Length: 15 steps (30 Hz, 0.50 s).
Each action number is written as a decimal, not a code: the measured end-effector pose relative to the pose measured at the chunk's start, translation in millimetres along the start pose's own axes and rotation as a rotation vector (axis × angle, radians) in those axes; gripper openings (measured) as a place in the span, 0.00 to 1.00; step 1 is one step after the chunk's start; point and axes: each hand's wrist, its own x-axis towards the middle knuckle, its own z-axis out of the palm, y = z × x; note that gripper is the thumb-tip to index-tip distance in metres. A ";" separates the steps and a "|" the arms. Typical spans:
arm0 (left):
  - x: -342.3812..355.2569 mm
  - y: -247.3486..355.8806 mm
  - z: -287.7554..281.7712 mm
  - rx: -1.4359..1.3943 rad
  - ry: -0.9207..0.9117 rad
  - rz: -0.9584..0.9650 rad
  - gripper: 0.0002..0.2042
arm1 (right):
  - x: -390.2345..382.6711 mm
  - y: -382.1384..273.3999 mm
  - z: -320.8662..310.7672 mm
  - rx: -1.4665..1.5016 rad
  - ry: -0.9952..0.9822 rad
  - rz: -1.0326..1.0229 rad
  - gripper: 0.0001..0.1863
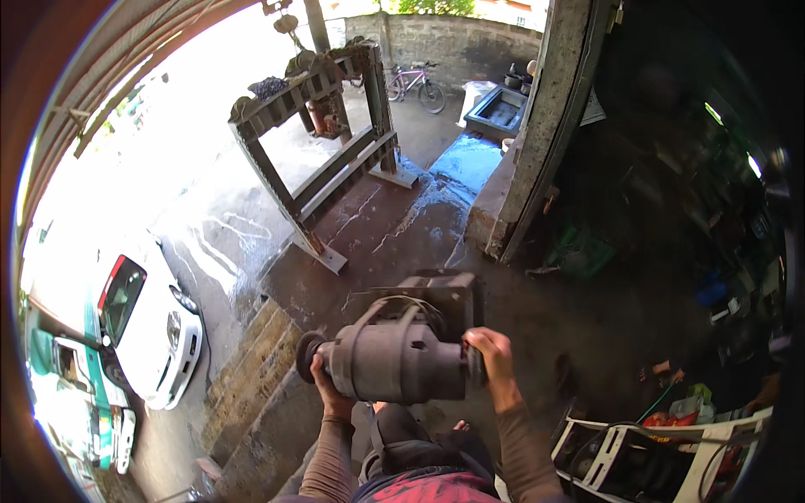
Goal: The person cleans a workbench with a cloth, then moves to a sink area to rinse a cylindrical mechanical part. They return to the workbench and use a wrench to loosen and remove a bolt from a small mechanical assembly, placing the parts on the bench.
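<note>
A bulky motor (392, 360) with a grey-brown cylindrical housing lies crosswise in front of me. Its left end carries a dark round disc (309, 356), and a cable or strap arches over its top. My left hand (329, 386) is closed around the left end, just beside the disc, with some fingers hidden behind it. At the other end my right hand (493, 360) curls over a dark flange-like piece (475, 366). Behind the motor a dark boxy part (444, 293) adjoins it; how the two are joined is not visible.
A tall metal press frame (335, 159) stands ahead to the left, by concrete steps (256, 352). White car (155, 327) at left. A concrete post (549, 126) rises at right. A white open frame (620, 453) with tools and cables sits at lower right.
</note>
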 end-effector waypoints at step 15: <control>-42.5 -154.2 115.4 -0.473 0.618 0.633 0.49 | 239.6 -73.4 95.0 -0.388 -1.094 0.104 0.15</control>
